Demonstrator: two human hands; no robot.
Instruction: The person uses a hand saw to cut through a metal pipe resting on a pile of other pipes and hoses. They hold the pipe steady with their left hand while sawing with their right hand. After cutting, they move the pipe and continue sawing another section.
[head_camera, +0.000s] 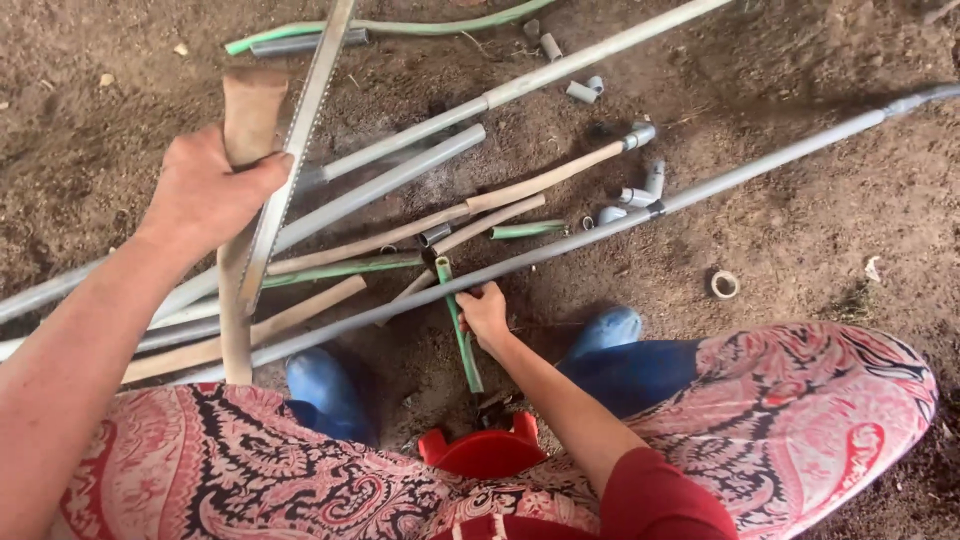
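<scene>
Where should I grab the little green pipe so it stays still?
Grab the green pipe around its upper half, coming from the right side, as the right hand does now. The pipe is thin and round, so fingers can wrap it. It lies nearly straight toward the person, and its far end, next to the long grey pipe, is open. The left hand holds a saw.

packages: none | labels: none | signs: none | screens: none

Bare dirt ground in daylight

Dry brown soil, crumbly and uneven, fills the whole view; soft shadows fall across it, darkest near the upper right corner.
</scene>
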